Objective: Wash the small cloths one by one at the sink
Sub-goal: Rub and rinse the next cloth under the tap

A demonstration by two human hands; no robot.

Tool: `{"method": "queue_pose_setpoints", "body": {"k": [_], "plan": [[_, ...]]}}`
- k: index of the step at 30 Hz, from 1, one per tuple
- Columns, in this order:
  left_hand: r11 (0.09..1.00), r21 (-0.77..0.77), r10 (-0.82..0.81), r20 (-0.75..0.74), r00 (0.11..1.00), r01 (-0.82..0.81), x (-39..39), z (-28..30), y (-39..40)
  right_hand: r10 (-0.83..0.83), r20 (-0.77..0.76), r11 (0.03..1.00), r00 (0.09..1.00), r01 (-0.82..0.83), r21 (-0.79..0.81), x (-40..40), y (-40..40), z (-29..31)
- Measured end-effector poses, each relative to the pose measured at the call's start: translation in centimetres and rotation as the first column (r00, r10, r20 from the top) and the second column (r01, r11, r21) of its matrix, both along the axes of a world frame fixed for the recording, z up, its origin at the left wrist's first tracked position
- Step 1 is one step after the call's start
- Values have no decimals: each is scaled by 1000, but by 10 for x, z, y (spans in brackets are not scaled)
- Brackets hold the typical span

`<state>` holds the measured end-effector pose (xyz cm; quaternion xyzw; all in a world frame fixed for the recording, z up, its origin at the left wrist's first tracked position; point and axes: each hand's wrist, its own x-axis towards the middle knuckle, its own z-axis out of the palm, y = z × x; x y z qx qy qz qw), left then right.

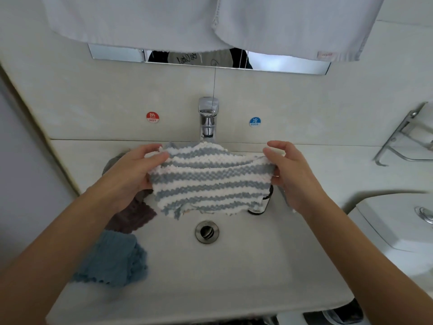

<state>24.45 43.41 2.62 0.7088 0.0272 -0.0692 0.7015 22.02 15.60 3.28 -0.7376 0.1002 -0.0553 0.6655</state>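
Both hands' grips [131,174] [293,172] pinch the striped cloth [208,181] stretched between them.

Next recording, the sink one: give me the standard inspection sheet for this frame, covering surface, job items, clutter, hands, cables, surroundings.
Surface: white sink, basin looks dry, drain open; no water seen running from the faucet.
Job's things: striped cloth held spread above the basin; brown cloth and blue cloth lie on the sink's left side; a grey one shows behind the left hand.
Clutter: small dark object partly hidden under the striped cloth, cannot identify.
Hands: left hand and right hand each pinch an upper corner of the striped cloth.
Cables: nothing seen; a thin thread hangs above the faucet.
Surroundings: hanging white towels, mirror strip, hot sticker and cold sticker, wire rack on the right.
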Motion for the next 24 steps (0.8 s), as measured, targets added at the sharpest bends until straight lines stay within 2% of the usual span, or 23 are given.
{"method": "queue_pose_setpoints", "body": {"k": [2,5,9,11,15,16,18,20,22,24], "plan": [[1000,-24,-3,28,1000,4,-1,2,3,121,6,992,993,-121,43,-2,-4,1],[994,42,-108,117,987,103,-5,7,10,292,91,956,952,-288,-54,-10,-4,7],[968,144,-229,174,958,205,-12,12,19,299,175,921,938,-236,-309,-12,-5,11],[948,262,-243,232,942,180,-18,13,23,313,193,888,930,-214,-408,-15,-6,9],[935,341,-196,268,943,97,-33,8,34,338,175,798,925,-183,-574,-28,-3,2],[910,409,-204,280,938,76,-35,5,37,348,157,781,924,-193,-594,-31,-1,-1],[828,560,-234,298,925,29,-34,-4,39,342,129,785,931,-208,-583,-32,2,-7],[785,620,-217,286,934,-8,-32,-12,37,305,129,825,944,-194,-531,-28,2,-12],[787,616,-182,269,946,-24,-29,-16,32,265,134,865,955,-174,-470,-25,2,-14],[827,559,-121,275,954,-56,-26,-16,27,240,147,898,959,-162,-410,-24,1,-14]]}}
